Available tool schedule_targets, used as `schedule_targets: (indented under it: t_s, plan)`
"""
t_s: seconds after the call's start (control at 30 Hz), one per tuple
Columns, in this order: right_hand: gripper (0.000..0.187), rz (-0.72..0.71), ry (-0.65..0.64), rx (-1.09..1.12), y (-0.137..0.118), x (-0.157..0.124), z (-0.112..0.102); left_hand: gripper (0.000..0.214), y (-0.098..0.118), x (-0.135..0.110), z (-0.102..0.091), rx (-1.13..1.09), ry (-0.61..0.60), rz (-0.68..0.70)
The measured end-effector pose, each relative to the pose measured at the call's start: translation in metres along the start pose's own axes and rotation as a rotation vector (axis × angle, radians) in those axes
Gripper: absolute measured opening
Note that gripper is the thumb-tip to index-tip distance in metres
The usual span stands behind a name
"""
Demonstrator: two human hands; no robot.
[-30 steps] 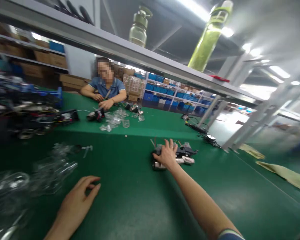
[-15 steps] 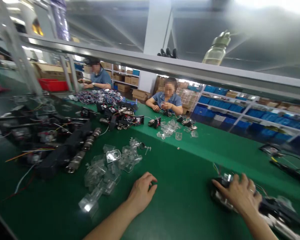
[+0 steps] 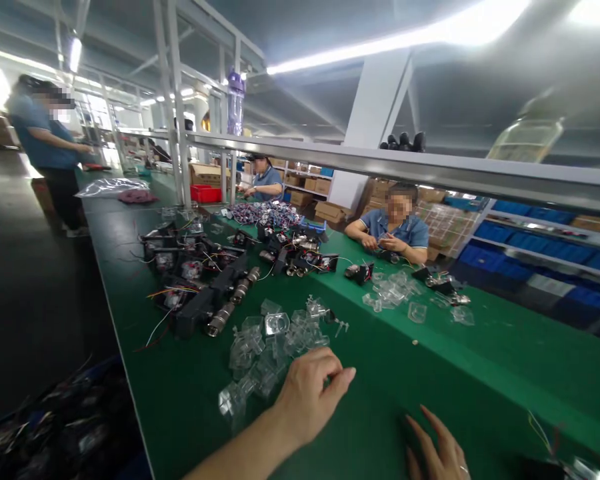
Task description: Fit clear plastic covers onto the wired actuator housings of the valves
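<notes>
My left hand (image 3: 311, 395) hovers over or rests on the green tabletop, just right of a pile of clear plastic parts (image 3: 275, 343). Its fingers curl loosely, the thumb stands apart from them, and nothing shows between. At the bottom edge, my right hand (image 3: 439, 448) has its fingers stretched and spread, with no object seen in it; part of it is cut off by the frame. A dark patch beside its fingers looks like shadow. To its right, a black assembly with thin wires (image 3: 545, 460) is partly out of view.
Black assemblies with metal cylinders (image 3: 225, 317) and wires spread across the left of the green table (image 3: 370, 360). Across it a co-worker (image 3: 395, 223) handles parts near more clear pieces (image 3: 393, 288). A metal shelf rail (image 3: 325, 152) crosses above. A bin of dark parts (image 3: 60, 427) lies below left.
My view has swung left. My right hand has come off the black assembly and moved away from it, leftward. My left hand stays by the clear parts.
</notes>
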State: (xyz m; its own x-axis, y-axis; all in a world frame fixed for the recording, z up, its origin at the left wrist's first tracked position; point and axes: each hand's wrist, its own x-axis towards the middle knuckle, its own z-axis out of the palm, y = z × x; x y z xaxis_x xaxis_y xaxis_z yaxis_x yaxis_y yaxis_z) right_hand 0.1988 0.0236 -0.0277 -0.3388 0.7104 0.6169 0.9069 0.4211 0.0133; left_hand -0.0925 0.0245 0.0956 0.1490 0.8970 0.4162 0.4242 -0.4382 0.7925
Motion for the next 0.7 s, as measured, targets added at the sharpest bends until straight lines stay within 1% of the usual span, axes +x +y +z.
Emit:
schedule_targets:
  t_s: [0.07,0.13,0.17,0.23,0.27,0.33,0.4,0.43,0.47,0.5,0.53,0.6,0.63,0.7]
  plan:
    - [0.032,0.003,-0.037,0.023,0.002,-0.005,0.003,0.038,0.000,0.002,-0.014,0.059,0.028,-0.013]
    - [0.031,0.031,-0.059,0.039,0.001,-0.007,0.000,0.032,-0.005,0.001,-0.022,0.110,0.059,-0.041]
    - [0.030,0.050,-0.066,0.046,-0.001,-0.008,-0.002,0.025,-0.009,-0.001,-0.022,0.134,0.066,-0.044]
    - [0.030,0.078,-0.089,0.056,-0.007,-0.007,-0.005,0.013,-0.019,-0.008,-0.015,0.182,0.035,-0.012]
    - [0.030,0.088,-0.096,0.062,-0.010,-0.006,-0.006,0.014,-0.024,-0.013,-0.008,0.208,-0.004,0.028]
    - [0.030,0.101,-0.104,0.080,-0.017,0.001,-0.006,0.024,-0.037,-0.023,0.009,0.256,-0.110,0.164]
    - [0.031,0.105,-0.097,0.109,-0.025,0.015,-0.004,0.027,-0.053,-0.030,0.027,0.303,-0.211,0.341]
    - [0.032,0.104,-0.092,0.127,-0.030,0.026,-0.003,0.025,-0.061,-0.032,0.035,0.328,-0.266,0.408]
    - [0.033,0.104,-0.088,0.146,-0.035,0.039,-0.002,0.021,-0.070,-0.032,0.042,0.350,-0.325,0.442]
    - [0.034,0.102,-0.090,0.168,-0.041,0.055,-0.001,0.017,-0.078,-0.031,0.047,0.355,-0.382,0.449]
    - [0.034,0.099,-0.086,0.191,-0.047,0.073,0.001,0.011,-0.085,-0.030,0.051,0.340,-0.442,0.427]
    - [0.034,0.095,-0.091,0.237,-0.061,0.114,0.007,0.005,-0.094,-0.025,0.053,0.226,-0.542,0.316]
    - [0.034,0.100,-0.101,0.255,-0.068,0.137,0.012,0.007,-0.096,-0.023,0.051,0.150,-0.577,0.256]
    - [0.033,0.133,-0.133,0.259,-0.083,0.185,0.025,0.012,-0.095,-0.022,0.044,0.022,-0.602,0.166]
